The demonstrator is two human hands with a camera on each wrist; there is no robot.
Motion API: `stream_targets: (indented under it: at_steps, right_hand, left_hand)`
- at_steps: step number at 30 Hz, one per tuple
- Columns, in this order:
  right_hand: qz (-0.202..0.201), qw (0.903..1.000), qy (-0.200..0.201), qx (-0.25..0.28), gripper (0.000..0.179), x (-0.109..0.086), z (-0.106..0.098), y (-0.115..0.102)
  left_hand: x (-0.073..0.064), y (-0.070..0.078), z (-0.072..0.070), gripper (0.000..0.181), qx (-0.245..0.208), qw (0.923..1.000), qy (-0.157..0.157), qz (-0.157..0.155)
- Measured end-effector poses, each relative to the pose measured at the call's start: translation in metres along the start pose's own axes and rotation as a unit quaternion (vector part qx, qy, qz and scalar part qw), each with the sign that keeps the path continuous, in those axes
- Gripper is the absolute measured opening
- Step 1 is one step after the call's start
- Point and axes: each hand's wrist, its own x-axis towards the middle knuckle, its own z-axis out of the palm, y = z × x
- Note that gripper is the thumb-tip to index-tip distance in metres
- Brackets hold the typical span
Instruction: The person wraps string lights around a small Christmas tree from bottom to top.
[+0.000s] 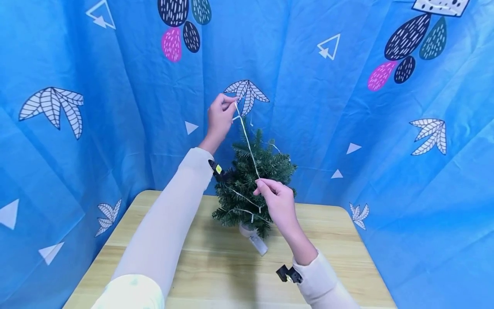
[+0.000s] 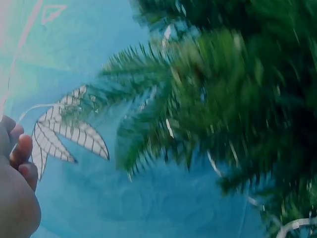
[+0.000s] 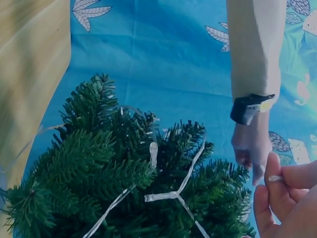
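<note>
A small artificial Christmas tree (image 1: pixel 270 165) stands on the table, with a white string light (image 1: pixel 248 143) wound through its branches. My left hand (image 1: pixel 221 116) is raised above the treetop and pinches the string between thumb and fingers. Lower, in front of the branches, my right hand (image 1: pixel 278 204) pinches the same string, so that a stretch runs nearly straight between both hands. The right wrist view shows a small clear bulb (image 3: pixel 275 178) at the right fingertips. More wire and bulbs (image 3: pixel 163 197) lie across the green needles. Blurred branches (image 2: pixel 208 84) fill much of the left wrist view.
A white battery box (image 1: pixel 257 243) lies at the foot of the tree on the light wooden table (image 1: pixel 216 266). Blue patterned curtains (image 1: pixel 308 107) hang behind the table and along both sides. Each wrist wears a small black camera (image 1: pixel 289 274).
</note>
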Motion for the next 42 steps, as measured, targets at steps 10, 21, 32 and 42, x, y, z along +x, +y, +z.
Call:
stream_targets:
  at_steps: [10, 21, 32, 42]
  right_hand:
    - [-0.024, 0.9994, -0.007, -0.023, 0.027, -0.005, 0.006, 0.000]
    - [-0.101, 0.9901, 0.017, -0.096, 0.017, -0.023, -0.022, 0.004]
    - [-0.146, 0.9719, 0.102, -0.154, 0.009, -0.014, -0.086, 0.010]
    - [-0.117, 0.9666, 0.148, -0.173, 0.026, 0.033, -0.118, 0.021]
  left_hand:
    - [-0.029, -0.022, -0.052, 0.018, 0.174, 0.9833, 0.035, 0.040]
    - [-0.083, -0.037, -0.087, 0.017, 0.289, 0.9516, 0.002, 0.105]
    - [-0.148, -0.031, -0.085, 0.009, 0.314, 0.9198, -0.034, 0.233]
    - [-0.175, -0.019, -0.056, 0.011, 0.291, 0.9007, -0.069, 0.315]
